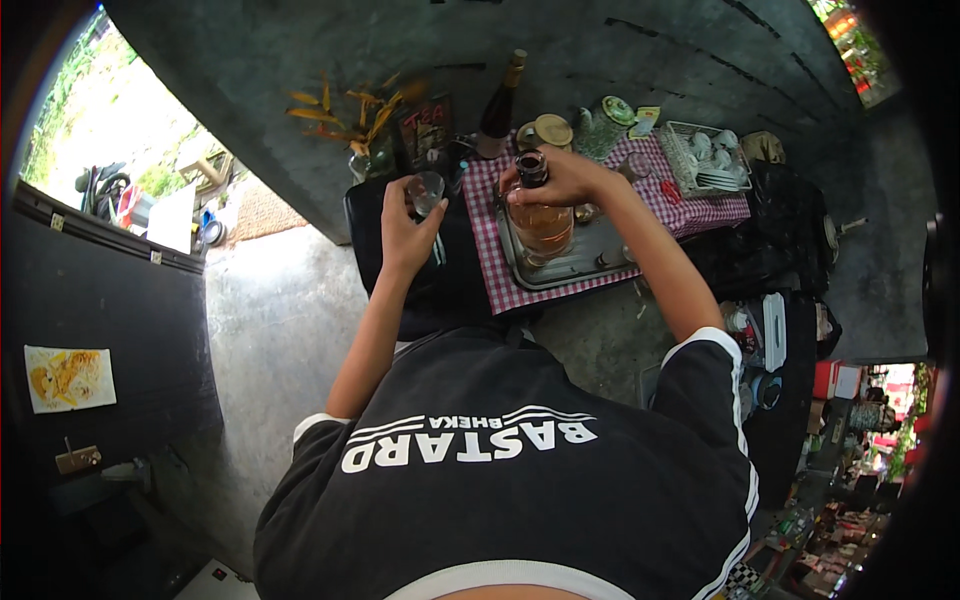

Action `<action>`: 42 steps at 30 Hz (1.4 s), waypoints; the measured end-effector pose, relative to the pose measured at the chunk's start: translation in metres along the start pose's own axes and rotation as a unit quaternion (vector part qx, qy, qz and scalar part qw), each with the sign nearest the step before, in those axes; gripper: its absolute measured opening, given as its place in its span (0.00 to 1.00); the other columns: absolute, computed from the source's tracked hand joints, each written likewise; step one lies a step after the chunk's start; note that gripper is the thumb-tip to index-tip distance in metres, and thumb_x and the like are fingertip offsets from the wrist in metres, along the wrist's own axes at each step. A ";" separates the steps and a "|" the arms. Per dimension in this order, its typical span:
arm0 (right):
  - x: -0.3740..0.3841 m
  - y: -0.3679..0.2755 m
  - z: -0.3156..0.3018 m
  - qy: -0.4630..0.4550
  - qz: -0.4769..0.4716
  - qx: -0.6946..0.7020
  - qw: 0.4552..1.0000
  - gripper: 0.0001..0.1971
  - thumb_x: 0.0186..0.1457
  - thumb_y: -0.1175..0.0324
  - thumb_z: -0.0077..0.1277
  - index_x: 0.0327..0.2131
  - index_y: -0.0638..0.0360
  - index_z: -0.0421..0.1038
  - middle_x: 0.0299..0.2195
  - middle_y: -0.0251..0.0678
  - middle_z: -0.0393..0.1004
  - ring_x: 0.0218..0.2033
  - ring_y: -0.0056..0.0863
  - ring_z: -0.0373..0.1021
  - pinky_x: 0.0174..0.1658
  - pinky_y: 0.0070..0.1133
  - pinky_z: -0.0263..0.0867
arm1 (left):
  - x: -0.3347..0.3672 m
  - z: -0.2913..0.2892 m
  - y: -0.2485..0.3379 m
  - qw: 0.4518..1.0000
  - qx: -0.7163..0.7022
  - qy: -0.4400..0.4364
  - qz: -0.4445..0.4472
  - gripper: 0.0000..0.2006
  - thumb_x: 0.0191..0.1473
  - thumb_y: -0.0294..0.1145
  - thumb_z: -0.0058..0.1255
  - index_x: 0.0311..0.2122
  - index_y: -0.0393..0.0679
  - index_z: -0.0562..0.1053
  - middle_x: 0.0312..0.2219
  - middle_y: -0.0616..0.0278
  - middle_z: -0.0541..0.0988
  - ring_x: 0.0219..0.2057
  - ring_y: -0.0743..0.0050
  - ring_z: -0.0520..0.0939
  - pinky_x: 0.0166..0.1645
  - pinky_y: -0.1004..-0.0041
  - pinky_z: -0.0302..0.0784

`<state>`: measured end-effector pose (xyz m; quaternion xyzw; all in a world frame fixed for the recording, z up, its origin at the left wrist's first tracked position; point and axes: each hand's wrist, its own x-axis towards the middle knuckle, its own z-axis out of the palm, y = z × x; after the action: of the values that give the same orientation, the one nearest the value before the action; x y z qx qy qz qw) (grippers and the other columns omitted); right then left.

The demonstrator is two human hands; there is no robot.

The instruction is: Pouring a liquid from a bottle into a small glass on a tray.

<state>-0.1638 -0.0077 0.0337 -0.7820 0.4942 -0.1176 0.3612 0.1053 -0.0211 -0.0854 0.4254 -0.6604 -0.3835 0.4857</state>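
My left hand [408, 232] is closed around a small clear drinking glass [427, 186], held up at the left end of the table. No drink can be made out in the glass. My right hand [562, 180] grips a clear glass bottle [543, 232] just below its dark mouth. Pale amber liquid fills much of the bottle. Its base is over a rectangular metal tray [583, 270]; whether it rests on the tray or hangs just above, I cannot tell. The tray lies on a red-and-white checked cloth [480, 240].
Behind the hands stand a tall dark bottle [497, 115], a patterned teapot [606, 128], a round-lidded jar [553, 130] and a vase of orange leaves [368, 160]. A white basket [705, 165] of cups and saucers sits to the right. The grey wall [560, 40] rises close behind.
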 end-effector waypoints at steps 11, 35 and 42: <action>-0.024 0.027 -0.063 0.008 0.041 -0.257 0.966 0.20 0.49 0.53 0.63 0.36 0.62 0.77 0.34 0.46 0.80 0.39 0.47 0.77 0.43 0.35 0.72 | 0.003 0.078 0.035 0.991 -0.110 -0.077 -0.013 0.23 0.53 0.25 0.63 0.52 0.37 0.67 0.42 0.63 0.74 0.41 0.79 0.76 0.46 0.76 0.73; -0.077 0.167 -0.146 -0.027 -0.015 0.027 0.999 0.16 0.49 0.62 0.60 0.36 0.65 0.78 0.33 0.43 0.82 0.36 0.34 0.78 0.44 0.28 0.72 | 0.045 0.252 0.067 0.991 -0.099 -0.049 -0.077 0.25 0.49 0.29 0.66 0.51 0.41 0.69 0.43 0.61 0.75 0.44 0.70 0.76 0.48 0.68 0.72; -0.080 0.182 -0.140 -0.084 -0.104 0.154 0.979 0.17 0.52 0.64 0.60 0.42 0.67 0.78 0.39 0.43 0.82 0.43 0.33 0.78 0.51 0.29 0.70 | 0.037 0.260 0.079 0.984 -0.142 -0.020 -0.104 0.25 0.49 0.26 0.65 0.53 0.41 0.69 0.43 0.60 0.74 0.45 0.72 0.76 0.48 0.70 0.72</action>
<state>-0.4029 -0.0476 0.0230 -0.7708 0.3543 -0.1631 0.5037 -0.1679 -0.0042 -0.0617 0.4102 -0.5613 -0.5303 0.4852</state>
